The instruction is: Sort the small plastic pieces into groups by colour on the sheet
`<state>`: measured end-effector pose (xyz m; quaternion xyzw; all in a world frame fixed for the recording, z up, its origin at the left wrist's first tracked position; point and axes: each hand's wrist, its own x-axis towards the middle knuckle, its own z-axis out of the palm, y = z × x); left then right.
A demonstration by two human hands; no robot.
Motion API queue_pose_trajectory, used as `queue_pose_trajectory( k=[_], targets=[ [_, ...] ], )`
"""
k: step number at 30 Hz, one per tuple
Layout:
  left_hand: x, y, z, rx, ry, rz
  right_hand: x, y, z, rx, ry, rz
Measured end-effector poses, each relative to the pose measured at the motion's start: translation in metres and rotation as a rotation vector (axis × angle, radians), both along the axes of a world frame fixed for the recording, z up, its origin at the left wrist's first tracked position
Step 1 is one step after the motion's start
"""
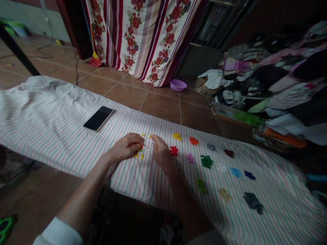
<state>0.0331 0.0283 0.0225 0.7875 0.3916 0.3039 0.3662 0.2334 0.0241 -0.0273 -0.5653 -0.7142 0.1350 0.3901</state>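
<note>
My left hand rests on the striped cloth, its fingers curled over a little heap of small orange and green pieces. How many of them it grips is hidden. Opposite it, my right hand is closed in a pinch. A tiny yellow piece shows right at its fingertips, too small to tell if it is held. Between the hands lie several small white pieces. Loose yellow pieces sit just below the left fingers. Beside the right hand is a small red pile.
Sorted piles, including yellow, orange, dark green and black, spread rightward on the striped cloth. A phone lies left. Beyond are a curtain, a purple basin and heaped clothes.
</note>
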Motion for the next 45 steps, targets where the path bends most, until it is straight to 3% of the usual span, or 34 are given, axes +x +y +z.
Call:
queue_pose_trajectory(
  k=[8,16,26,33,45],
  targets=[
    [0.014,0.012,-0.013,0.086,0.181,0.173,-0.004,0.008,0.001,-0.035,-0.050,-0.012],
    [0.016,0.012,-0.020,0.098,0.218,0.168,-0.013,0.002,0.010,-0.191,0.129,0.116],
    [0.016,0.013,-0.027,0.252,0.213,0.158,-0.018,-0.004,0.010,-0.084,0.020,0.111],
    [0.018,0.012,-0.021,0.175,0.238,0.099,-0.019,-0.001,0.007,-0.066,-0.001,0.100],
    [0.017,0.008,-0.021,0.265,0.317,0.087,-0.014,-0.008,0.012,0.035,-0.016,0.094]
  ],
)
